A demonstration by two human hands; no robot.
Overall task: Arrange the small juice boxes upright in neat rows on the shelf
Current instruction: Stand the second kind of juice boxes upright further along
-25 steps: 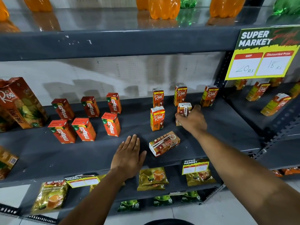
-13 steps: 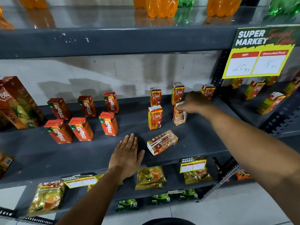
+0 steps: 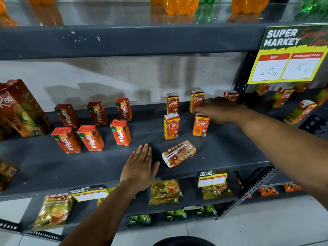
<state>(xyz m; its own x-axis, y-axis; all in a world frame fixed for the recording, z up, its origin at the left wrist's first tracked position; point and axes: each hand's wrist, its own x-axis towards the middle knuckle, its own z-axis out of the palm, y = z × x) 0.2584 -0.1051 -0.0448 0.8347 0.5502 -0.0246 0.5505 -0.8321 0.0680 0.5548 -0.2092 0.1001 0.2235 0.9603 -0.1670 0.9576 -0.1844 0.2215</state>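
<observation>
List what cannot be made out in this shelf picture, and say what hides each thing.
Head view only:
- Back-right Real box: lower part hidden by the right hand.
- Right hand's fingertips: whether they touch the front-right Real box is unclear.
- Large pineapple carton: cut off by the left edge.
- Bottles on the top shelf: cut off by the top edge.
- Small price tag: writing too small to read.

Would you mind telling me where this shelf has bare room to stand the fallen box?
Bare shelf lies right of the front Real box, below the right hand. A strip also runs between the Maaza boxes and Real boxes. The fallen box and left hand crowd the front centre.
</observation>
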